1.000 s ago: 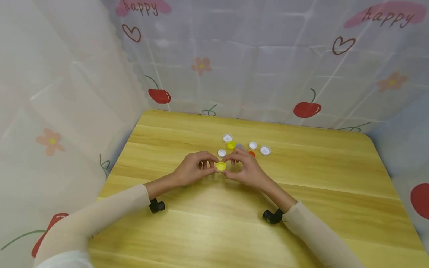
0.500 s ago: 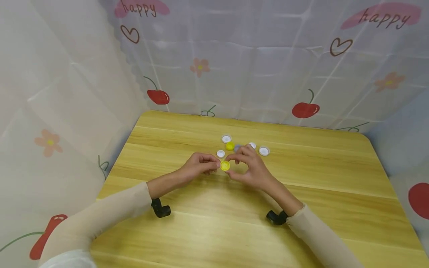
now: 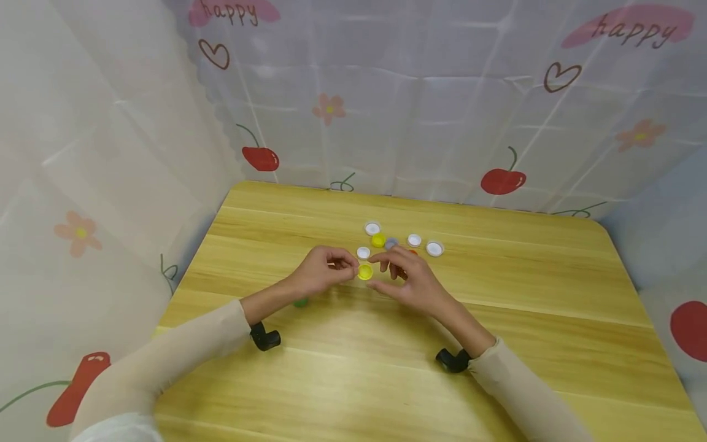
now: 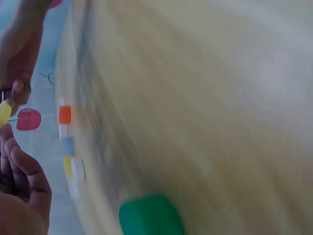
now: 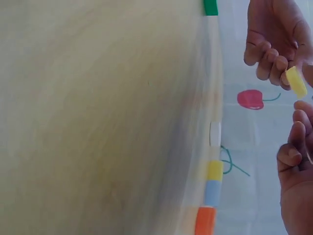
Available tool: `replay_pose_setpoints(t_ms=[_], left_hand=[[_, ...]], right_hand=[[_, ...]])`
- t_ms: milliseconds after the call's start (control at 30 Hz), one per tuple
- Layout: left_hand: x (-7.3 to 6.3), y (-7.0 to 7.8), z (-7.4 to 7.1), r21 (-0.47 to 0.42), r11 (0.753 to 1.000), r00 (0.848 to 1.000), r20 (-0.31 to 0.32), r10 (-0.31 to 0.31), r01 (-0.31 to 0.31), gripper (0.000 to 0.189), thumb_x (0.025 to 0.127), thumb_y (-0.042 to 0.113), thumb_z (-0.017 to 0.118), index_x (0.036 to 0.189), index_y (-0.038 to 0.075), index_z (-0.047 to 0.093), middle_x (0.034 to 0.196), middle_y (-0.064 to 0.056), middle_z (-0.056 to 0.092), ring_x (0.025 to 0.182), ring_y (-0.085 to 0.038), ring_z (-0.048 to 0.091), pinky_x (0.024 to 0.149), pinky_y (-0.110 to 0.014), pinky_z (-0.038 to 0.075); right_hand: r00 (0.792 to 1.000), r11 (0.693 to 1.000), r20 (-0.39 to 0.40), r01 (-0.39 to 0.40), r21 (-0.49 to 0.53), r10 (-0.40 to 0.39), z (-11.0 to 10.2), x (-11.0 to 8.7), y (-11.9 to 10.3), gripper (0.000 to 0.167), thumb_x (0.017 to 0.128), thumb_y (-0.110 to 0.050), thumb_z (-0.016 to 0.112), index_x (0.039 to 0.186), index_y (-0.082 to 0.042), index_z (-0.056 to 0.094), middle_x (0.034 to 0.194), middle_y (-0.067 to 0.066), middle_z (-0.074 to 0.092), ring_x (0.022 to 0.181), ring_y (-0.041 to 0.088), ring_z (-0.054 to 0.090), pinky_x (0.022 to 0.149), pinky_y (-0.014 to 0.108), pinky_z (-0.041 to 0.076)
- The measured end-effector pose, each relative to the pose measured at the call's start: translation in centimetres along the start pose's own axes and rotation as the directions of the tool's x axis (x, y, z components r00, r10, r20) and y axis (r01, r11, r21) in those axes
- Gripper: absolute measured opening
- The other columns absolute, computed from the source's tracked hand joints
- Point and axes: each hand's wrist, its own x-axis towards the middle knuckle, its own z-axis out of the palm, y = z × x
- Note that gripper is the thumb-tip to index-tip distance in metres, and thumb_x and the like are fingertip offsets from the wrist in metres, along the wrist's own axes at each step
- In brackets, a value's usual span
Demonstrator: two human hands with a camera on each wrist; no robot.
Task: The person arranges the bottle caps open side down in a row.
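Left of the yellow cap (image 3: 366, 272), the left hand (image 3: 324, 271) pinches its edge; just right of the cap, the right hand (image 3: 411, 276) has its grip spread, not touching.

Yellow cap (image 3: 365, 272), green cap (image 4: 151, 216), orange cap (image 4: 64, 115), pale cherry-printed curtain (image 3: 381, 129), yellow wood-grained table (image 3: 353, 387)
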Motion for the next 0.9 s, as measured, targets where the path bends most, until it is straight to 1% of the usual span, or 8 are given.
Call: replay_pose_setpoints(t_ms=[100,167,367,433,533,600,667,900], left_hand=[[-0.2,0.1,-0.5,0.186,0.974,0.991,-0.015,0.136,-0.131,0.008,0.096,0.017,0.074,0.101,0.018,0.080,0.094,0.004,0.075,0.084,-0.015,0.065,0.077,-0.027,0.057],[-0.3,0.2,-0.8,0.355,0.893,0.955,-0.003,0.296,-0.275,0.008,0.093,0.015,0.076,0.101,0.018,0.079,0.092,0.005,0.075,0.081,-0.012,0.065,0.074,-0.026,0.057],[-0.2,0.7,-0.9,0.652,0.477,0.696,0.110,0.710,-0.589,0.014,0.086,0.011,0.083,0.099,0.012,0.078,0.087,0.003,0.073,0.080,-0.011,0.066,0.070,-0.023,0.057],[-0.1,0.9,-0.8,0.672,0.400,0.638,0.141,0.757,-0.623,0.014,0.085,0.011,0.083,0.098,0.012,0.078,0.087,0.003,0.073,0.079,-0.011,0.065,0.069,-0.022,0.056],[-0.1,1.3,-0.6,0.686,0.346,0.602,0.167,0.781,-0.640,0.012,0.087,0.011,0.082,0.099,0.011,0.078,0.088,0.003,0.074,0.078,-0.011,0.063,0.069,-0.021,0.055],[-0.2,1.4,-0.5,0.687,0.348,0.605,0.167,0.779,-0.638,0.012,0.088,0.011,0.082,0.099,0.011,0.078,0.088,0.003,0.074,0.078,-0.011,0.063,0.070,-0.022,0.055],[-0.3,1.4,-0.4,0.667,0.399,0.638,0.149,0.756,-0.629,0.013,0.088,0.011,0.082,0.101,0.011,0.078,0.089,0.002,0.075,0.079,-0.011,0.064,0.069,-0.022,0.055],[-0.6,1.0,-0.4,0.320,0.857,0.903,-0.012,0.430,-0.404,0.020,0.092,0.021,0.087,0.111,0.018,0.081,0.091,0.005,0.075,0.080,-0.007,0.067,0.068,-0.024,0.057]], right_hand=[[0.984,0.974,0.088,-0.168,0.151,0.156,0.1,0.0,0.2,0.019,0.106,-0.025,0.071,0.122,-0.017,0.077,0.097,0.010,0.069,0.074,0.023,0.058,0.068,0.025,0.049],[0.963,0.938,0.154,-0.252,0.236,0.220,0.1,0.2,0.3,0.024,0.113,-0.025,0.058,0.117,-0.010,0.076,0.092,0.015,0.068,0.072,0.025,0.057,0.066,0.026,0.049],[0.926,0.857,0.276,-0.350,0.379,0.256,0.5,0.5,0.6,0.029,0.114,-0.020,0.054,0.113,0.001,0.073,0.093,0.029,0.062,0.074,0.034,0.054,0.065,0.035,0.051],[0.918,0.829,0.287,-0.377,0.413,0.274,0.5,0.5,0.5,0.023,0.111,-0.019,0.060,0.118,-0.002,0.074,0.102,0.032,0.065,0.078,0.039,0.055,0.067,0.037,0.052],[0.912,0.807,0.285,-0.397,0.438,0.294,0.3,0.5,0.3,0.020,0.108,-0.018,0.065,0.121,-0.006,0.075,0.112,0.033,0.068,0.083,0.042,0.059,0.071,0.036,0.055],[0.912,0.799,0.285,-0.400,0.450,0.295,0.2,0.5,0.1,0.020,0.107,-0.018,0.066,0.121,-0.006,0.075,0.115,0.033,0.069,0.086,0.044,0.061,0.073,0.036,0.056],[0.916,0.801,0.279,-0.391,0.453,0.289,0.2,0.6,0.2,0.021,0.107,-0.018,0.067,0.121,-0.004,0.075,0.115,0.031,0.069,0.088,0.039,0.064,0.076,0.035,0.057],[0.967,0.901,0.151,-0.249,0.356,0.208,0.0,0.1,0.2,0.019,0.101,-0.010,0.074,0.121,-0.011,0.075,0.096,0.005,0.069,0.085,0.015,0.065,0.076,0.028,0.057]])
